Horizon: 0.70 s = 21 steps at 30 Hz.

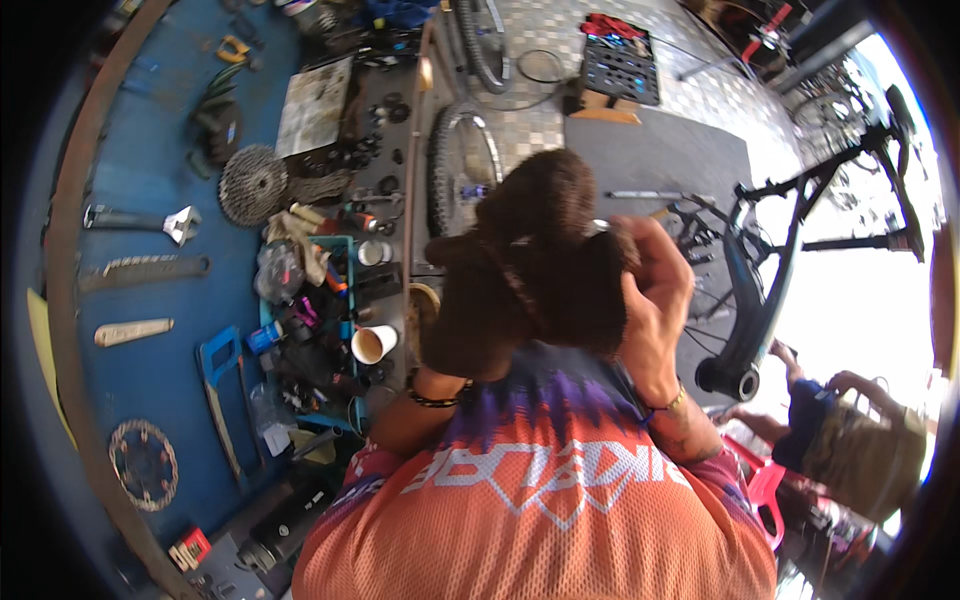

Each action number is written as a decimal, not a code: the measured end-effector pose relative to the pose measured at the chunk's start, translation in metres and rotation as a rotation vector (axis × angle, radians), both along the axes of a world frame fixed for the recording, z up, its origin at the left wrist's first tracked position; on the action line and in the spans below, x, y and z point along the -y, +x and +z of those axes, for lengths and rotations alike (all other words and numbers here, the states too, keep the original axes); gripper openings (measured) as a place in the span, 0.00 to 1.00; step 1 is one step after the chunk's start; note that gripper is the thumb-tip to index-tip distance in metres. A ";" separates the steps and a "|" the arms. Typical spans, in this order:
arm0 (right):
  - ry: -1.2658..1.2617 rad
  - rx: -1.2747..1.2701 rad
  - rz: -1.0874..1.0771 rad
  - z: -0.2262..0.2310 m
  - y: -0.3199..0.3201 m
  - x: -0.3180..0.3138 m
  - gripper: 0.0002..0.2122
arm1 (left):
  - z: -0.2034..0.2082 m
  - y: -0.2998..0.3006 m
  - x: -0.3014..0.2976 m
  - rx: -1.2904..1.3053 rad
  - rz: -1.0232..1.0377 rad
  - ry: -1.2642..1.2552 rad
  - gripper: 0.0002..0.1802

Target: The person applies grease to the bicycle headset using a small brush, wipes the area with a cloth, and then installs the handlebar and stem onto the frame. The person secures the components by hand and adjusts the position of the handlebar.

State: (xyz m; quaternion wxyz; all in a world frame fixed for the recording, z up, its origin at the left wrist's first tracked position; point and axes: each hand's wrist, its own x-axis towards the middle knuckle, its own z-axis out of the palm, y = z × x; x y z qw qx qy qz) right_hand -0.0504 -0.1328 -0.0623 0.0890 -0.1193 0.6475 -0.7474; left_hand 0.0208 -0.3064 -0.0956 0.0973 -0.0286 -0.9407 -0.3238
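Observation:
A dark brown cloth [480, 310] is bunched up in front of my chest. It covers my left hand [440, 382] almost wholly, so only the wrist with a dark beaded bracelet shows and the fingers are hidden. From the other side my right hand [658, 300] grips the cloth's right edge, thumb and fingers curled in on it. Between the cloth's folds, near the right fingertips, a small shiny metal part [600, 226] peeks out; its kind cannot be made out.
On the blue bench at left lie an adjustable wrench [150, 221], a hacksaw [222, 380], a cassette [253, 185] and a brake disc [144, 464]. A paper cup [374, 344] stands by a teal crate [345, 262]. A bike frame [765, 270] is at right, near another person [850, 430].

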 end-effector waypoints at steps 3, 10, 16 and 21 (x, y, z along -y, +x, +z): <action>0.097 -0.016 0.063 -0.007 -0.004 -0.007 0.12 | -0.023 -0.004 -0.006 -0.247 -0.035 -0.203 0.28; -0.162 0.249 0.145 -0.028 -0.003 -0.010 0.11 | -0.019 -0.007 -0.010 0.029 -0.076 -0.176 0.30; 0.285 0.216 0.635 -0.058 -0.049 -0.001 0.18 | -0.049 0.007 0.022 0.003 0.248 0.644 0.31; 0.440 -0.052 0.569 -0.071 -0.049 0.054 0.16 | -0.074 0.054 0.038 0.138 0.497 0.526 0.34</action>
